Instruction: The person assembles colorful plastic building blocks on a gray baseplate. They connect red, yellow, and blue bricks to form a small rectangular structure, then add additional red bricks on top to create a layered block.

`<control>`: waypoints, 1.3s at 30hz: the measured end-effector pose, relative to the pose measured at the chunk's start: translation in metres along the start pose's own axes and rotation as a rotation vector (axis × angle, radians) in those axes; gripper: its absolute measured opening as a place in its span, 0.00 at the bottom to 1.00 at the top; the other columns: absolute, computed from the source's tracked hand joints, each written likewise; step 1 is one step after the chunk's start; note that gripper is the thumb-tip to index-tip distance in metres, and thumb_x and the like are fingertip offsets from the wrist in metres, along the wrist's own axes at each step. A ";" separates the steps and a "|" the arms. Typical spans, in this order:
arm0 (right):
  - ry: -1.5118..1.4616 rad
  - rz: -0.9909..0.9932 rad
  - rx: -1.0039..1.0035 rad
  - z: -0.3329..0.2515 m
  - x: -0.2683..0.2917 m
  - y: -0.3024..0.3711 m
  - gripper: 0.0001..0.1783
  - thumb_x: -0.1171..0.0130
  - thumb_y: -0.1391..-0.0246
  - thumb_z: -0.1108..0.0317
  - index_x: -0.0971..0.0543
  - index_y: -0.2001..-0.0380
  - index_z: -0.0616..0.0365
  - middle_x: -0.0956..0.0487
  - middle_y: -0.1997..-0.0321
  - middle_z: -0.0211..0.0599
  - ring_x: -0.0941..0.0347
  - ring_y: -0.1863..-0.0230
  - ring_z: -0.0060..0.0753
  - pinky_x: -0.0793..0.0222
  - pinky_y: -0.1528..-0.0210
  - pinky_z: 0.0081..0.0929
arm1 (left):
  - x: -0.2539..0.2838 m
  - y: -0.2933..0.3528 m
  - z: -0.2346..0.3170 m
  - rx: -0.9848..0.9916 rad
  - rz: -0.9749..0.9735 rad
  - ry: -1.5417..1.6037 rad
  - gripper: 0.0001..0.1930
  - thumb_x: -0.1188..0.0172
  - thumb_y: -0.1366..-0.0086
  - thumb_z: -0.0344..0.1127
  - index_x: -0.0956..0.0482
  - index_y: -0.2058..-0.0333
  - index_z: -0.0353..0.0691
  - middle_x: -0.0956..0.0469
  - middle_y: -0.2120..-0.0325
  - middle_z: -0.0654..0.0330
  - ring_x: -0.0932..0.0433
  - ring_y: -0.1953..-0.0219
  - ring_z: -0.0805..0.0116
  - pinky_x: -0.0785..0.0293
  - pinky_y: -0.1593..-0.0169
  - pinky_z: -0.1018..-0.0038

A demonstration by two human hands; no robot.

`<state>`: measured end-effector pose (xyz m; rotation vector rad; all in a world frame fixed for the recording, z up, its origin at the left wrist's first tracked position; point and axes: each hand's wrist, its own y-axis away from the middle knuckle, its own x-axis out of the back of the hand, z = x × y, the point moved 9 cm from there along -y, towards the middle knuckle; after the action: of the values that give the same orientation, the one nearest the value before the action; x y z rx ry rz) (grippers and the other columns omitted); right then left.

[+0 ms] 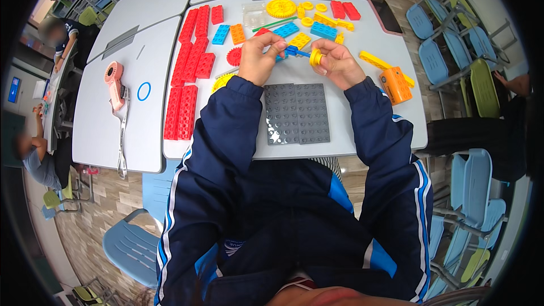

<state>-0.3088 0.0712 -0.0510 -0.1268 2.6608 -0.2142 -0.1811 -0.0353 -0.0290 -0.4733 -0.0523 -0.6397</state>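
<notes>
In the head view, the left fingers [277,49] were pinched nearly together on a blue rod [303,53]; the right fingers [325,64] were closed on the yellow wheel [315,58] at its other end. Just beyond them, blue bricks [324,30] and a yellow brick [299,40] crowded the worktop [368,130]. Grey plates [297,113] lay on their near side, red bricks [184,62] leftward, an orange box [395,85] rightward.
</notes>
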 end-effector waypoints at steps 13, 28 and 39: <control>-0.022 -0.071 -0.091 0.007 -0.014 0.001 0.21 0.43 0.38 0.54 0.27 0.53 0.61 0.27 0.57 0.38 0.30 0.60 0.30 0.31 0.49 0.35 | -0.010 0.011 0.023 -0.261 -0.039 -0.407 0.04 0.47 0.32 0.31 0.25 0.67 0.41 0.24 0.77 0.61 0.30 0.67 0.61 0.44 0.47 0.64; 0.442 0.178 0.014 0.013 0.014 -0.006 0.08 0.44 0.43 0.69 0.23 0.61 0.61 0.20 0.66 0.33 0.25 0.63 0.26 0.28 0.58 0.26 | -0.017 0.016 0.035 -0.345 -0.046 -0.504 0.06 0.45 0.33 0.33 0.25 0.68 0.38 0.24 0.74 0.55 0.28 0.66 0.55 0.41 0.48 0.63; 1.056 0.304 0.254 -0.016 0.001 0.004 0.10 0.34 0.46 0.64 0.22 0.66 0.58 0.23 0.74 0.31 0.30 0.72 0.22 0.34 0.67 0.24 | -0.029 0.019 0.027 -0.275 -0.116 -0.469 0.10 0.42 0.33 0.40 0.22 0.66 0.39 0.25 0.74 0.56 0.29 0.66 0.59 0.43 0.47 0.61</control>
<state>-0.3174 0.0772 -0.0376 0.6423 3.5748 -0.6591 -0.1908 0.0058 -0.0185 -0.8851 -0.4430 -0.6408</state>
